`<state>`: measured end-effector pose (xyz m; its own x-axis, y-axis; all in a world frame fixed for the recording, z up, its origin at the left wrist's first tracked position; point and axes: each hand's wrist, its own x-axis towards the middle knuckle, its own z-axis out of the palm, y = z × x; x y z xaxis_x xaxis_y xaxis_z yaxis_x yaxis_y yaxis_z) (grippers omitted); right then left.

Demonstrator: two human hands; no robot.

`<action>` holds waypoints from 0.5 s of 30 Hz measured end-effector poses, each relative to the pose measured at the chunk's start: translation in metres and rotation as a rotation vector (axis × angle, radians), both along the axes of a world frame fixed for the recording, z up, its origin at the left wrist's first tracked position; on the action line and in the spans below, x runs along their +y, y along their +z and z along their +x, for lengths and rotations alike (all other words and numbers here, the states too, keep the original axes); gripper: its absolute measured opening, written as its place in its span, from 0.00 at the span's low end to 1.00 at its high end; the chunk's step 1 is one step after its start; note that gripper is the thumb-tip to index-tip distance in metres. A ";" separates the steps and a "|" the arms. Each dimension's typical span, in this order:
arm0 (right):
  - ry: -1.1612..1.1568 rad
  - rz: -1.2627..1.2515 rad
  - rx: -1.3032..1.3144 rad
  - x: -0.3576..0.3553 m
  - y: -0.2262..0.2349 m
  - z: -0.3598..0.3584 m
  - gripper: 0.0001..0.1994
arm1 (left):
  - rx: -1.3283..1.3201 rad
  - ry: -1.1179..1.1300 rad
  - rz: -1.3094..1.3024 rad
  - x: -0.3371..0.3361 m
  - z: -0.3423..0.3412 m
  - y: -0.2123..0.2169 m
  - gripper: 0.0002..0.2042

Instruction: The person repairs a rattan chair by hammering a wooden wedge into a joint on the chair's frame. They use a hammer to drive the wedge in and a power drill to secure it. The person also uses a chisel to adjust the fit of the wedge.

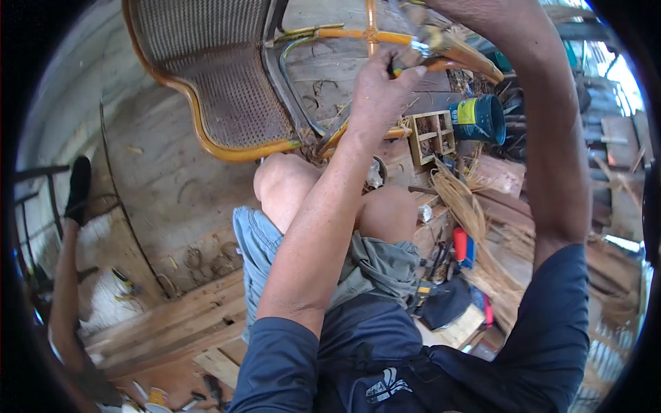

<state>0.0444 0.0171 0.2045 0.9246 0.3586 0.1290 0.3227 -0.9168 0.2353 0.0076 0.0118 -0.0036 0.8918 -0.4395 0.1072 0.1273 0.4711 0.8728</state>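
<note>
A rattan chair (227,82) with a woven cane seat and an orange-brown frame lies tipped in front of my knees. My left hand (382,86) is raised to the chair's frame and grips an orange rattan rod (441,63) near a bound joint. My right forearm rises along the right side; my right hand (441,8) is at the top edge, mostly cut off, touching the same part of the frame beside a metal tool (423,45). What it holds cannot be made out.
A blue bucket (482,118) and a small wooden compartment box (432,135) stand behind the chair. A bundle of cane strips (468,206) and hand tools (463,246) lie to my right. Wooden planks (172,323) lie at lower left. Another person's leg (65,275) shows at far left.
</note>
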 end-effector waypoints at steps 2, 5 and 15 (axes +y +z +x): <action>-0.068 0.275 -0.243 0.001 0.018 -0.038 0.10 | -0.002 -0.049 -0.058 -0.007 -0.004 0.007 0.17; -0.147 1.122 -0.375 -0.055 0.011 -0.095 0.08 | -0.010 -0.035 -0.095 -0.013 -0.009 0.011 0.13; -0.210 2.553 -0.688 -0.115 -0.172 -0.161 0.06 | -0.202 -0.015 0.042 0.000 0.003 -0.002 0.09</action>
<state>-0.1163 -0.0975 0.0320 0.6069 -0.7936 0.0434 0.6126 0.4323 -0.6617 0.0109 0.0119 -0.0056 0.8475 -0.4602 0.2646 -0.0460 0.4328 0.9003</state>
